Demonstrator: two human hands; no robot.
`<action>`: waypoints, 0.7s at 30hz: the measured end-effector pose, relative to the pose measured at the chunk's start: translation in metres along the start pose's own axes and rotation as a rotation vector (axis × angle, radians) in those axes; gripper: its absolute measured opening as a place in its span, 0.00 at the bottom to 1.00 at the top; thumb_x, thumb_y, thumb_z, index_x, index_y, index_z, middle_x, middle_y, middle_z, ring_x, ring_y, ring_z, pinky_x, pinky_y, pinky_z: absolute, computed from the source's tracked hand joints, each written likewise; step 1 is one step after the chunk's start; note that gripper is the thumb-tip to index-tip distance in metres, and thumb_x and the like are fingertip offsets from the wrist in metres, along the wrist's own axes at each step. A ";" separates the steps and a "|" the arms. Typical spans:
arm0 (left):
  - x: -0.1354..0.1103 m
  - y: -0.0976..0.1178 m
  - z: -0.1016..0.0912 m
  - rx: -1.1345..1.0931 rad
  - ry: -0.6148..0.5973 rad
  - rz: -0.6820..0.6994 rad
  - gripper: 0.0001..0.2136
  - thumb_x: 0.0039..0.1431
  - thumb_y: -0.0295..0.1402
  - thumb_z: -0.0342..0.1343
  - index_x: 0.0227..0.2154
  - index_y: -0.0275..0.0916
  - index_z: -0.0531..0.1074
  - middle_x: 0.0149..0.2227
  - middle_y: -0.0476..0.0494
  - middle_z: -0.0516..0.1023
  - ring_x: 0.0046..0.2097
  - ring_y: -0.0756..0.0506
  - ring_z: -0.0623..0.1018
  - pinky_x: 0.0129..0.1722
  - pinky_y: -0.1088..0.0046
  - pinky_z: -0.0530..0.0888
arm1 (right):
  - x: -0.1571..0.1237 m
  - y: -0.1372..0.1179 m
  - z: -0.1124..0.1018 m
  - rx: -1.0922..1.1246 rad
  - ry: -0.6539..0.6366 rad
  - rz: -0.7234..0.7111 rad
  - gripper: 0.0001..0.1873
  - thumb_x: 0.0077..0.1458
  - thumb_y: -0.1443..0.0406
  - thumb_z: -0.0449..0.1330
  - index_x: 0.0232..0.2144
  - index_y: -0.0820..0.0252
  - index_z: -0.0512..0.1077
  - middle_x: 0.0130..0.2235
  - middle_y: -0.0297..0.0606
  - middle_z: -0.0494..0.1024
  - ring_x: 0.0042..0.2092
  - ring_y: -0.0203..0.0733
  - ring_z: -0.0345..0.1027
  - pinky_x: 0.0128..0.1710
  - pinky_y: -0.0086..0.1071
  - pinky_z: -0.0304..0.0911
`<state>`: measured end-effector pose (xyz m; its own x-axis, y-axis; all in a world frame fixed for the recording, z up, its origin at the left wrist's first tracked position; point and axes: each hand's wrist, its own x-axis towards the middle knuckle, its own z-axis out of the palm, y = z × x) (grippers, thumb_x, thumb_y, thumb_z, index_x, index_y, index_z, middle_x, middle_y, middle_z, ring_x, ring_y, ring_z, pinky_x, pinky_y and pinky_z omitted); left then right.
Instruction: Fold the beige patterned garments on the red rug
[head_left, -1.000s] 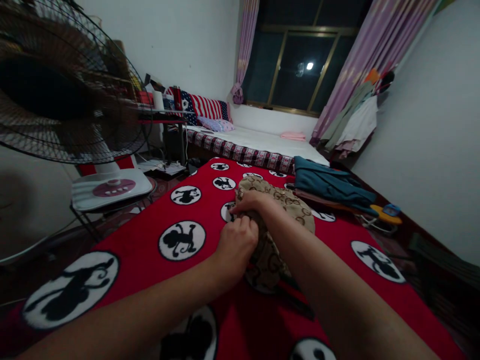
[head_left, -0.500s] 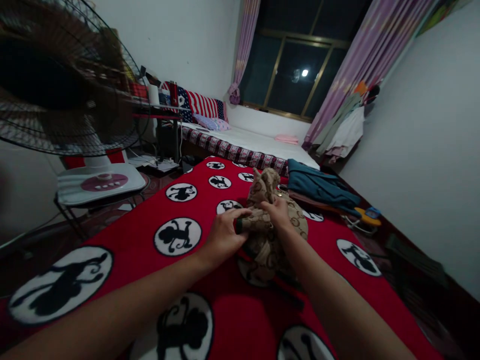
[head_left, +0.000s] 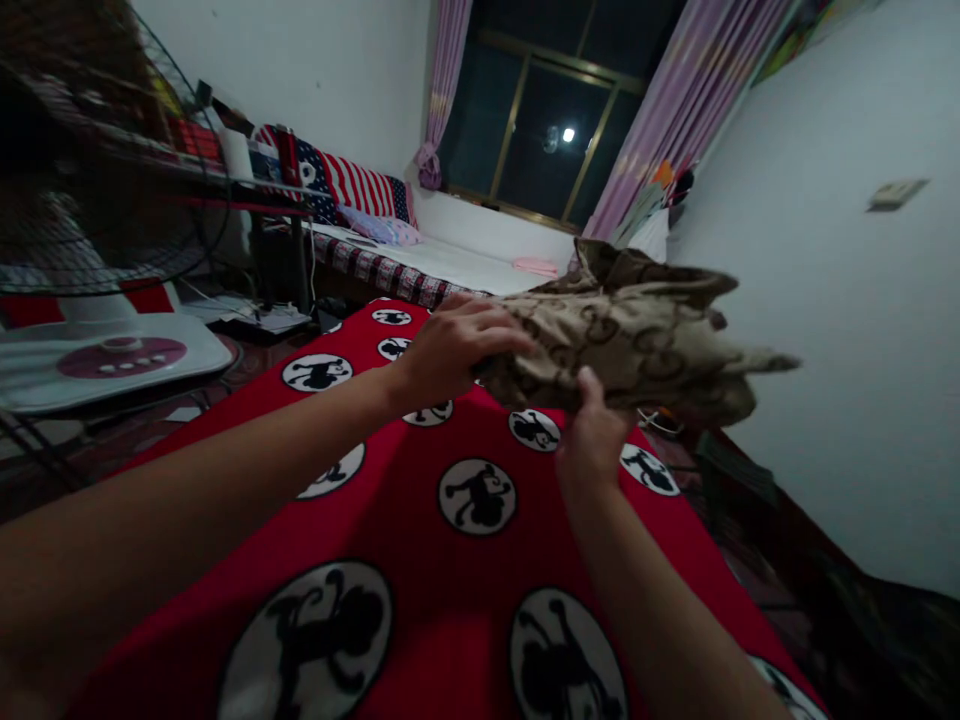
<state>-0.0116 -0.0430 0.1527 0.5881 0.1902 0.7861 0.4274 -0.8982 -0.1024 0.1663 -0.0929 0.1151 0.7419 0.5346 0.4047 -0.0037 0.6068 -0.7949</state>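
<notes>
— Where's the cloth [head_left: 630, 335]?
— Bunched and lifted clear above the red blanket [head_left: 420, 560]. Your left hand [head_left: 450, 345] clamps its near end; your right hand [head_left: 592, 440] pinches it from underneath.
— Beyond the cloth?
— The bed [head_left: 457, 262], below the dark window [head_left: 536, 130].

Pretty dim indoors, lit from overhead, small lamp glare reflected in the dark window [head_left: 559, 135]. Heavy wide-angle stretch at the edges, forearms ballooned. Motion blur on the cloth [head_left: 637, 335], murky corners.
</notes>
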 end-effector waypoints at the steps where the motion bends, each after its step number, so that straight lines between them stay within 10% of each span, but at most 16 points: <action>1: -0.023 -0.010 0.005 0.018 -0.055 -0.017 0.18 0.50 0.20 0.55 0.43 0.44 0.75 0.47 0.46 0.77 0.53 0.43 0.72 0.57 0.61 0.63 | -0.030 0.006 -0.015 -0.014 -0.112 0.234 0.23 0.44 0.58 0.64 0.42 0.62 0.70 0.46 0.42 0.77 0.51 0.46 0.70 0.51 0.42 0.68; 5: -0.115 -0.037 0.020 -0.040 -0.353 -0.136 0.19 0.50 0.19 0.50 0.39 0.47 0.78 0.45 0.46 0.77 0.52 0.44 0.73 0.57 0.61 0.64 | -0.129 0.010 -0.083 -0.059 -0.605 1.022 0.33 0.34 0.58 0.73 0.45 0.59 0.70 0.49 0.47 0.76 0.44 0.49 0.75 0.36 0.36 0.72; 7: -0.141 -0.036 0.020 -0.102 -0.374 -0.214 0.23 0.49 0.17 0.47 0.40 0.46 0.78 0.49 0.45 0.76 0.55 0.44 0.71 0.57 0.64 0.66 | -0.143 -0.004 -0.106 -0.053 -0.872 1.064 0.32 0.38 0.57 0.72 0.47 0.57 0.70 0.50 0.47 0.76 0.38 0.47 0.78 0.34 0.35 0.71; 12: -0.129 -0.014 0.015 -0.132 -0.290 -0.365 0.18 0.50 0.18 0.46 0.33 0.42 0.78 0.45 0.45 0.78 0.50 0.44 0.74 0.54 0.63 0.68 | -0.080 -0.037 -0.108 -0.284 -0.923 0.506 0.13 0.56 0.56 0.61 0.42 0.53 0.75 0.44 0.42 0.79 0.42 0.47 0.76 0.46 0.43 0.69; 17: -0.083 -0.002 0.035 -0.132 -0.214 -0.463 0.14 0.59 0.29 0.49 0.44 0.41 0.76 0.50 0.42 0.75 0.52 0.43 0.73 0.55 0.64 0.68 | 0.002 -0.003 -0.098 -0.618 -0.753 -0.251 0.13 0.57 0.61 0.58 0.44 0.53 0.74 0.52 0.41 0.75 0.56 0.48 0.67 0.59 0.47 0.58; 21: -0.071 0.002 0.074 -0.110 -0.317 -0.489 0.21 0.61 0.42 0.52 0.55 0.43 0.69 0.60 0.40 0.66 0.61 0.40 0.65 0.61 0.58 0.61 | 0.036 0.042 -0.110 -0.790 -0.611 -0.351 0.23 0.55 0.61 0.57 0.53 0.59 0.67 0.56 0.48 0.70 0.58 0.49 0.63 0.57 0.49 0.59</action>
<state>-0.0019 -0.0287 0.0522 0.5243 0.6865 0.5038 0.6369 -0.7089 0.3031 0.2667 -0.1126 0.0463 0.1530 0.7417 0.6531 0.7455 0.3472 -0.5690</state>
